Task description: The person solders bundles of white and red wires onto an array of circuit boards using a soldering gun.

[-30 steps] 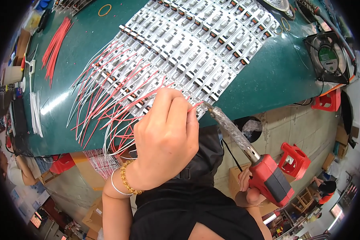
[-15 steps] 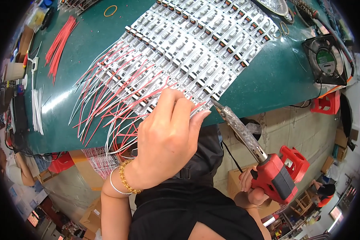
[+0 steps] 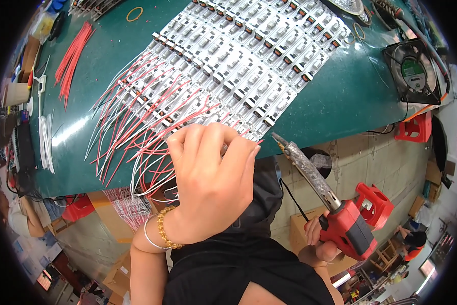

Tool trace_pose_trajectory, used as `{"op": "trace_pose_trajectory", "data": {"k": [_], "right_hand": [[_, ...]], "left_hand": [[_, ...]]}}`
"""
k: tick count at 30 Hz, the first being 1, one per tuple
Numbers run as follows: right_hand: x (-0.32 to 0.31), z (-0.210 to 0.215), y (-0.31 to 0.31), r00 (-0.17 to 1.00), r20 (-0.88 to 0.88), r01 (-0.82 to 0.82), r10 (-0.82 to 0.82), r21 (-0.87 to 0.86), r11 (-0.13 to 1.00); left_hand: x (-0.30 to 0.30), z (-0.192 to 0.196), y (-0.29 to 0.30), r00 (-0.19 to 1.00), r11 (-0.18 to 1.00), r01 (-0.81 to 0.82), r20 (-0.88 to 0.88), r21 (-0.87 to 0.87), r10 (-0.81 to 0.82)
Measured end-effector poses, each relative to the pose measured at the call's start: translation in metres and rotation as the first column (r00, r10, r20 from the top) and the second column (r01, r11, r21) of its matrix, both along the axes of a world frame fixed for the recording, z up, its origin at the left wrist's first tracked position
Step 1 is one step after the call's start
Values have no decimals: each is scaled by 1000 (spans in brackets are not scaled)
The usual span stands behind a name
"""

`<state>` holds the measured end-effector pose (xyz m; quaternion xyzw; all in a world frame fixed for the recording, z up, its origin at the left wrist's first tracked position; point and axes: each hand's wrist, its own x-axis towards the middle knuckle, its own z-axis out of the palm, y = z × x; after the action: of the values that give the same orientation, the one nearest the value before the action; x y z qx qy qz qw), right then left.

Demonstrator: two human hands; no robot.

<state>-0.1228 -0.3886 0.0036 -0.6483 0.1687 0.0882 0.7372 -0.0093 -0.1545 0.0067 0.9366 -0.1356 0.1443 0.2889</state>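
Note:
A panel of white circuit boards (image 3: 238, 61) lies on the green table, with small parts in rows. Red and white wires (image 3: 137, 117) fan out from its left and near edges. My left hand (image 3: 210, 175) is over the near edge, thumb and forefinger pinched on a red wire (image 3: 260, 142) whose short end shows past the fingertips. The other fingers are curled, and what lies beneath them is hidden. My right hand (image 3: 322, 244) is wrapped round the red and black handle of a soldering iron (image 3: 314, 173). Its tip points at the panel's near right corner, slightly apart from it.
Bundles of loose red wires (image 3: 73, 58) and white wires (image 3: 46, 142) lie on the left of the table (image 3: 335, 109). A black fan (image 3: 413, 72) stands at the right edge. Below are a red stool (image 3: 374, 206) and cardboard boxes. Another person (image 3: 414, 244) sits far off at right.
The iron's tip has drawn back slightly from the panel's near corner. My left hand has shifted a little toward me, its fingers spread wider across. The panel has slid slightly left.

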Motion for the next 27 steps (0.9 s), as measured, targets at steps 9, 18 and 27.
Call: {"op": "trace_pose_trajectory", "data": {"k": [9,18,27], "right_hand": [[-28,-33,-20,995,74,-34,65,-361,932],[-15,-24,-23,975,87,-164,204,-334,928],[5,-26,-11,898,385,-203,215,-71,977]], "left_hand": [[4,-4,-4,999,999,-30,-17,13,30],[2,-1,-5,999,994,-30,-29,107,34],[2,3,-2,999,995,-23,-27,102,26]]}}
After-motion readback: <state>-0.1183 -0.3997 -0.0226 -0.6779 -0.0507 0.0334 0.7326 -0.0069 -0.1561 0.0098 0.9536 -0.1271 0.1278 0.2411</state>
